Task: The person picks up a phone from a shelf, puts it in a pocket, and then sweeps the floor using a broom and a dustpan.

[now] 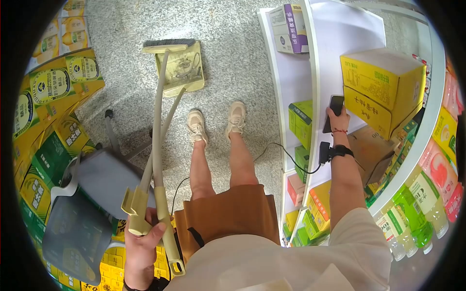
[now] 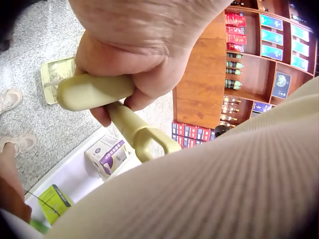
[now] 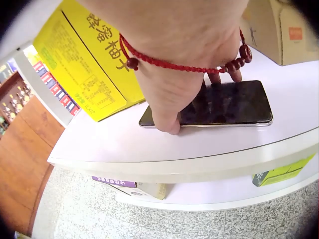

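My left hand (image 1: 143,242) grips the pale green handles of a broom (image 1: 158,116) and a dustpan (image 1: 183,72) together; the broom head rests at the dustpan on the floor. In the left wrist view, the left hand (image 2: 134,55) has its fingers around both handle ends (image 2: 94,92). My right hand (image 1: 338,121) is at a black phone (image 1: 336,104) on the white shelf. In the right wrist view, the right hand (image 3: 174,74) holds the phone (image 3: 229,104) by its edges, thumb at the near long side, fingers at the far side; the phone lies flat, screen up.
A yellow carton (image 1: 378,87) stands beside the phone, with a brown carton (image 1: 369,150) near the right forearm. Grey chairs (image 1: 77,233) and stacked cartons (image 1: 48,87) are at the left. Bottles (image 1: 412,208) line the right. A black cable (image 1: 286,150) hangs across the shelf front.
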Action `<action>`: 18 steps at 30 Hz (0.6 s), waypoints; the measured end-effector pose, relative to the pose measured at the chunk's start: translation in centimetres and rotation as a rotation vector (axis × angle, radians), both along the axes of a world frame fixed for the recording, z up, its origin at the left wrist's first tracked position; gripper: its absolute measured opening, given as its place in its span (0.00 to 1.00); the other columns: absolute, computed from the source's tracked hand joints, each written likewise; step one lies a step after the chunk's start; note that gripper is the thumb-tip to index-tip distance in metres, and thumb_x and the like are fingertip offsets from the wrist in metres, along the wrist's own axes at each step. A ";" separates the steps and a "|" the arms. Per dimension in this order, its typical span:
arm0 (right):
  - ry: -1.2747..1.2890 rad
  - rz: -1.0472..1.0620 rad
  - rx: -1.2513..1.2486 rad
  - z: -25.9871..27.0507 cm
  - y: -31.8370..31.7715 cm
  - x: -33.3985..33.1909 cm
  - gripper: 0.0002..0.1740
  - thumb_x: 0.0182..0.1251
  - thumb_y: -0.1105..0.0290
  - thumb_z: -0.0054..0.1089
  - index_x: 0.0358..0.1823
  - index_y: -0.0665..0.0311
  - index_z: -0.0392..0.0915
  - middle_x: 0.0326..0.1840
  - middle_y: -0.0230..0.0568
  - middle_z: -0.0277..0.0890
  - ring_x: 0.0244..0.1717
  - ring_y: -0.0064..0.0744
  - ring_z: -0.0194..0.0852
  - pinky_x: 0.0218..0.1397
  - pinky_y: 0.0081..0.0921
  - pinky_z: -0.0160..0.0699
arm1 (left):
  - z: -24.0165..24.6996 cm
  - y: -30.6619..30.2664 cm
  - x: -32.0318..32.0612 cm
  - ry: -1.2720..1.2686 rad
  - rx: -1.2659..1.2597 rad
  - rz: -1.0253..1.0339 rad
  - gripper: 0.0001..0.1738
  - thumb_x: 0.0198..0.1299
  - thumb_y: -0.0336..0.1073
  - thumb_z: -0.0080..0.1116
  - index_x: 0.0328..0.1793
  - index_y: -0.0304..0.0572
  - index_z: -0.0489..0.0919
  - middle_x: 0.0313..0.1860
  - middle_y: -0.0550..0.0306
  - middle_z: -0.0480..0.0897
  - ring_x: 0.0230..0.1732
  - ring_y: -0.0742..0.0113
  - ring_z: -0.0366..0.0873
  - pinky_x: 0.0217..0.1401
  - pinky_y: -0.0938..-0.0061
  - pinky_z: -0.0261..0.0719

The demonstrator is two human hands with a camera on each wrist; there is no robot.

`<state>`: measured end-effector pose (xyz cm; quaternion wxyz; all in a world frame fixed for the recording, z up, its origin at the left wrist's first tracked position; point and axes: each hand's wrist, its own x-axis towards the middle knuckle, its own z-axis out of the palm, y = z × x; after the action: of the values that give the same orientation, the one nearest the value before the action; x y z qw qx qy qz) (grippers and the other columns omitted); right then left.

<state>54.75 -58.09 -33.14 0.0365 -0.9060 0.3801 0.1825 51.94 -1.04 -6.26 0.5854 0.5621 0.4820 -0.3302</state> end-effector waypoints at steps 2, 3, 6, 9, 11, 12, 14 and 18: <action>-0.015 -0.003 0.008 -0.1 0.0 -0.1 0.49 0.44 0.45 0.66 0.67 0.63 0.62 0.56 0.63 0.62 0.54 0.57 0.70 0.59 0.38 0.71 | -0.2 0.1 -0.4 -0.026 0.027 -0.029 0.27 0.47 0.29 0.64 0.54 0.33 0.69 0.38 0.48 0.76 0.39 0.60 0.79 0.37 0.69 0.81; -0.015 -0.004 0.008 -0.1 0.0 -0.1 0.49 0.44 0.45 0.66 0.67 0.63 0.62 0.56 0.63 0.62 0.54 0.57 0.70 0.59 0.38 0.71 | -0.2 0.3 -0.5 -0.022 0.014 -0.029 0.27 0.47 0.29 0.64 0.55 0.33 0.69 0.38 0.48 0.77 0.39 0.60 0.79 0.37 0.69 0.81; -0.021 0.001 0.009 0.0 0.0 -0.2 0.49 0.45 0.42 0.64 0.67 0.61 0.62 0.56 0.65 0.65 0.55 0.59 0.70 0.60 0.38 0.69 | -0.1 0.3 -0.3 -0.010 0.001 -0.027 0.29 0.46 0.30 0.65 0.56 0.33 0.69 0.37 0.48 0.77 0.38 0.59 0.79 0.37 0.68 0.81; -0.021 -0.007 0.016 0.1 0.1 -0.2 0.50 0.44 0.42 0.64 0.68 0.61 0.62 0.56 0.65 0.65 0.55 0.58 0.70 0.60 0.38 0.70 | 0.0 0.0 -0.1 0.001 0.005 -0.014 0.29 0.46 0.30 0.66 0.55 0.33 0.69 0.37 0.47 0.77 0.36 0.59 0.79 0.37 0.68 0.80; -0.011 -0.013 0.010 0.3 0.4 0.0 0.50 0.44 0.42 0.65 0.68 0.61 0.62 0.55 0.64 0.65 0.55 0.58 0.70 0.60 0.38 0.70 | 0.1 -0.2 0.1 0.006 0.010 -0.001 0.28 0.47 0.30 0.66 0.55 0.32 0.69 0.37 0.46 0.77 0.36 0.60 0.79 0.37 0.68 0.80; -0.010 -0.014 0.009 0.3 0.4 0.0 0.50 0.44 0.42 0.65 0.68 0.61 0.62 0.55 0.64 0.65 0.55 0.58 0.70 0.60 0.38 0.70 | 0.2 -0.2 0.5 0.012 -0.018 0.018 0.24 0.49 0.27 0.64 0.51 0.33 0.68 0.37 0.47 0.78 0.35 0.62 0.79 0.38 0.70 0.80; -0.011 -0.004 -0.001 0.4 0.5 0.1 0.50 0.44 0.42 0.65 0.68 0.61 0.62 0.55 0.64 0.65 0.55 0.57 0.70 0.59 0.38 0.70 | 0.3 -0.3 0.7 0.019 -0.048 0.035 0.19 0.51 0.24 0.63 0.47 0.34 0.67 0.38 0.49 0.79 0.35 0.64 0.79 0.39 0.71 0.80; -0.016 -0.005 0.002 0.0 0.2 -0.2 0.50 0.44 0.43 0.65 0.68 0.61 0.62 0.56 0.64 0.65 0.55 0.57 0.70 0.59 0.38 0.70 | 0.3 -0.2 0.4 0.040 -0.048 0.035 0.20 0.51 0.24 0.63 0.49 0.34 0.67 0.38 0.49 0.77 0.36 0.63 0.79 0.39 0.70 0.81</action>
<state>54.53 -57.93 -33.15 0.0410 -0.9065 0.3819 0.1753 52.35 -1.25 -5.96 0.5948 0.5324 0.4954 -0.3425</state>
